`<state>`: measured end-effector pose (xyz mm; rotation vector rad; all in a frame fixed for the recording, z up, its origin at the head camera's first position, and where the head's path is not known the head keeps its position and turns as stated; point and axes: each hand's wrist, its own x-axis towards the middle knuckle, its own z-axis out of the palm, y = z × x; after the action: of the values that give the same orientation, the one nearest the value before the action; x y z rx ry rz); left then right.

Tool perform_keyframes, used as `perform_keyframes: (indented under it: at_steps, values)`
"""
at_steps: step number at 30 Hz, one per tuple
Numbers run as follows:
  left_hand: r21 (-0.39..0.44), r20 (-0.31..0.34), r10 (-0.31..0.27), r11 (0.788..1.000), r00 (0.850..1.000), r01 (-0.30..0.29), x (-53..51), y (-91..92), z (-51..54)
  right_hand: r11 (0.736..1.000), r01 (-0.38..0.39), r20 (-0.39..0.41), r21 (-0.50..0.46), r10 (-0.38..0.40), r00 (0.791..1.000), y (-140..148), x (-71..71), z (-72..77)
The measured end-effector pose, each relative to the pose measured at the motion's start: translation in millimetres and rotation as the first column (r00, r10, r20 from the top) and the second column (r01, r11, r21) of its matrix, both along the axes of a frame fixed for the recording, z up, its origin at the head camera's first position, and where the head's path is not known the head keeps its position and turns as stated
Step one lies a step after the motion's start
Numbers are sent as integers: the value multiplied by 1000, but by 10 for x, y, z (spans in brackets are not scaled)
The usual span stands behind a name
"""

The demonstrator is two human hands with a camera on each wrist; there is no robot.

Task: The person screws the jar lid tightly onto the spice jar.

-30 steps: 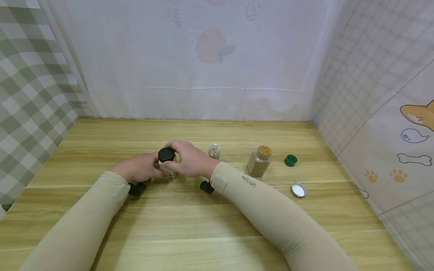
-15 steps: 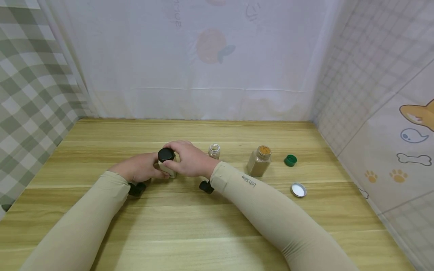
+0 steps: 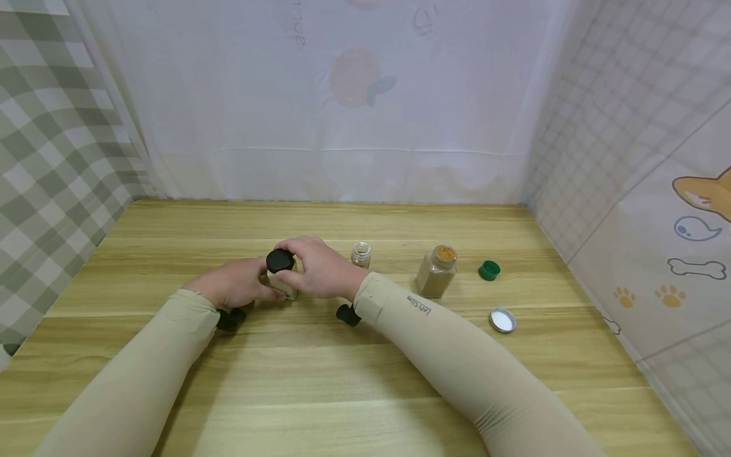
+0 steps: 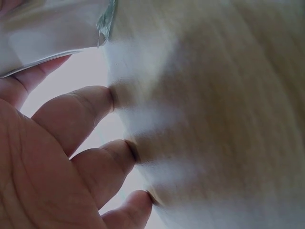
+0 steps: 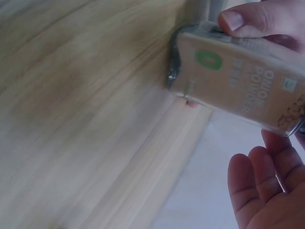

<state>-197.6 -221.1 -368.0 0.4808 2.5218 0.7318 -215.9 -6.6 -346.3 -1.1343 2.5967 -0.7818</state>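
A square glass jar labelled onion powder [image 5: 228, 76] stands upright on the wooden table, with a black cap [image 3: 280, 260] on top. My left hand [image 3: 234, 281] holds the jar low on its side. In the left wrist view its other fingertips [image 4: 102, 95] meet the tabletop beside the jar. My right hand [image 3: 325, 270] grips the black cap from the right, with thumb and fingers around its edge. The right wrist view shows several of my right fingers [image 5: 271, 167] curving near the cap end, which is mostly cut off by the frame.
Right of the hands stand a small uncapped glass jar [image 3: 361, 255] and an open jar of brown powder [image 3: 436, 276]. A green cap [image 3: 489, 270] and a white-lined lid [image 3: 503, 320] lie farther right. Fabric screens enclose the table [image 3: 320, 393] at the back and sides.
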Motion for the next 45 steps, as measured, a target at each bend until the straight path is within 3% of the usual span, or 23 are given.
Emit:
perform_keyframes:
  at_steps: [6,14,23,27,36,45]
  values:
    - [4,-17,-5,1000,1000,5,-3,-2,4,999,31,-42,8,-31,999,-26,18,32]
    - [-20,-25,2,1000,1000,-2,-7,3,0,995,97,-25,-14,-97,995,-48,43,6]
    - [-17,-22,-2,1000,1000,1,-1,-4,-15,1000,5,52,-1,-5,999,-7,-1,18]
    - [-5,-24,-9,1000,1000,9,0,-5,-18,1000,0,34,9,0,999,-14,-2,25]
    - [31,-44,-27,999,999,28,13,6,-6,994,93,16,-51,-92,996,-57,46,-2]
    - [-2,-44,-29,1000,999,29,4,-7,-29,1000,-1,-10,-8,1,1000,-34,16,9]
